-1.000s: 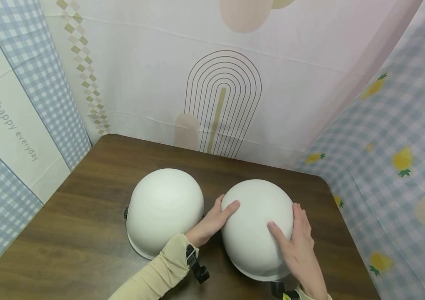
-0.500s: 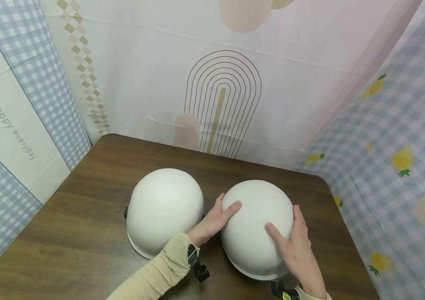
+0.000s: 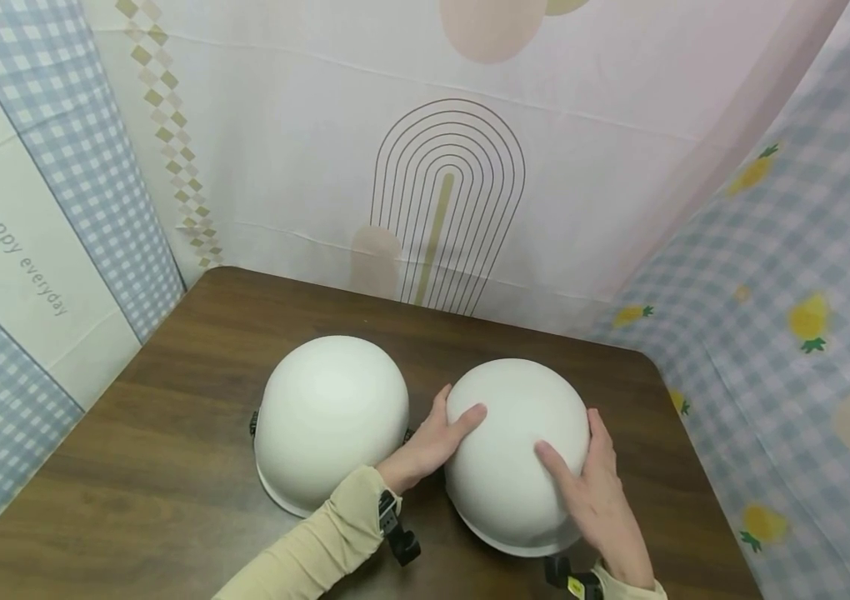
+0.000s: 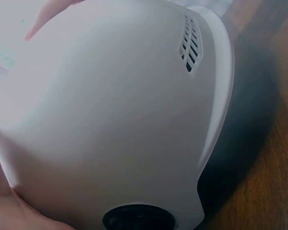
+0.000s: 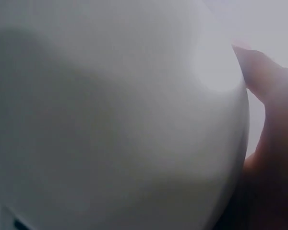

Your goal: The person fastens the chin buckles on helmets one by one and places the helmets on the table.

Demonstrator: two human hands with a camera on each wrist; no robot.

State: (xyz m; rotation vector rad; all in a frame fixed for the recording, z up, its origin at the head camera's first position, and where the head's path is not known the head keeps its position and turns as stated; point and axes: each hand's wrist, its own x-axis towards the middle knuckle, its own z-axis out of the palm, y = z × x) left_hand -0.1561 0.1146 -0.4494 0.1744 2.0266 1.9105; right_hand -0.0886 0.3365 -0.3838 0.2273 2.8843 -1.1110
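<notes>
Two white hard hats stand dome-up side by side in the head view. Both hands hold the right hard hat (image 3: 515, 500), one at each side. My left hand (image 3: 428, 442) grips its left side, thumb on the dome, while the wrist passes in front of the left hard hat (image 3: 327, 408). On the other side my right hand (image 3: 597, 496) holds the shell, with the thumb on the dome and fingers down the side. In the left wrist view the shell shows a slotted vent (image 4: 190, 45) and a round black piece (image 4: 139, 218). Smooth shell (image 5: 120, 124) fills most of the right wrist view.
The hard hats are on a dark brown wooden table (image 3: 140, 475). A pale printed cloth (image 3: 290, 150) hangs behind it. Blue checked cloths drape the left (image 3: 87, 100) and right (image 3: 740, 333) sides. Dark straps with black mounts are on both wrists.
The fingers of my right hand have shifted slightly along the hard hat's side. The front rim of that hard hat sits a touch higher in view. The left hard hat has stayed put.
</notes>
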